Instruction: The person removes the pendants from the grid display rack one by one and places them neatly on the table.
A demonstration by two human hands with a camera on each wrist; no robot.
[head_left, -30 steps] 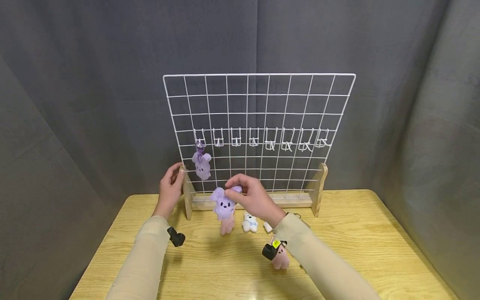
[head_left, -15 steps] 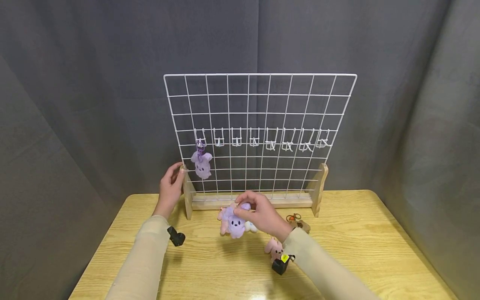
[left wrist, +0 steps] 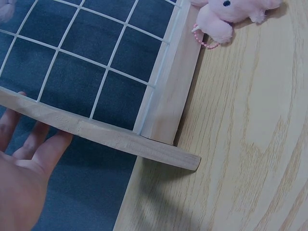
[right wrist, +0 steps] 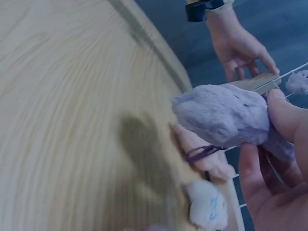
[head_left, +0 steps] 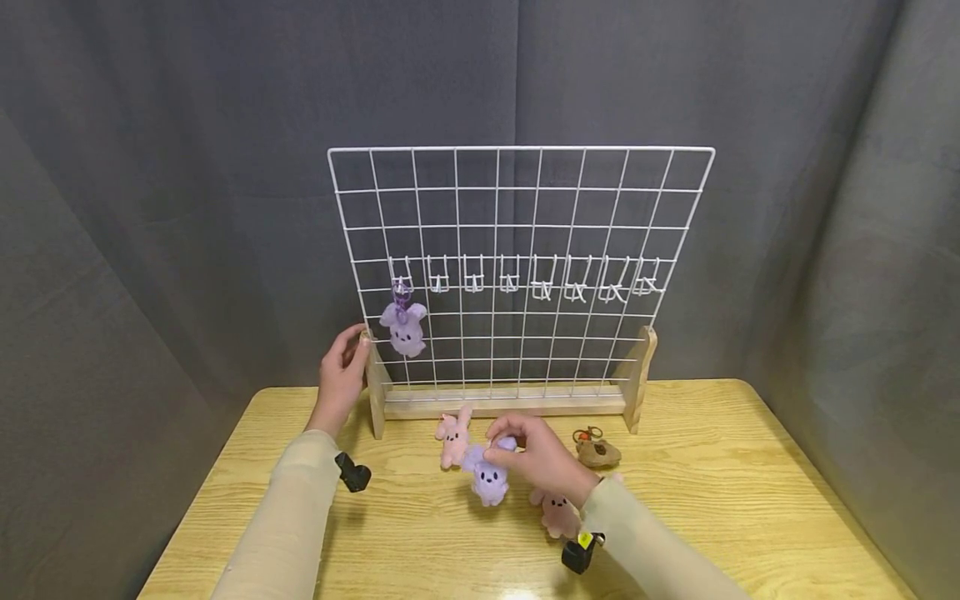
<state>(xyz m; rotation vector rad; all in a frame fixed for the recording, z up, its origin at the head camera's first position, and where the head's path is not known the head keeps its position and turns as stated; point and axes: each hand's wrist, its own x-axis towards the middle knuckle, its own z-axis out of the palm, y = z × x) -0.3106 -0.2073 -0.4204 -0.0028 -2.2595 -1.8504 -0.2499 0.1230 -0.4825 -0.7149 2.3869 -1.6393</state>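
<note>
In the head view my right hand [head_left: 536,458] pinches a lilac plush keychain [head_left: 489,482] by its ear, just above the table. The right wrist view shows its fluffy body [right wrist: 221,115] between thumb and fingers, with a dark purple strap [right wrist: 202,153] dangling. My left hand [head_left: 341,379] grips the wooden side upright [left wrist: 96,132] of a white wire grid rack [head_left: 495,187]. Another lilac plush keychain [head_left: 406,332] hangs from the rack's leftmost hook. Beside the held one lies a pink plush keychain [head_left: 453,440]. A white plush [right wrist: 208,206] appears in the right wrist view; my hand hides it in the head view.
A row of white hooks [head_left: 473,283] crosses the grid. Under my right wrist lies a second pink plush [head_left: 558,517], partly covered. A brown plush keychain [head_left: 597,454] with a ring sits near the rack's right foot. Grey curtains [head_left: 247,167] surround the wooden table [head_left: 420,542].
My right hand has moved down, right and nearer me with the lilac plush, uncovering the pink plush and the brown one. My left hand stays on the upright.
</note>
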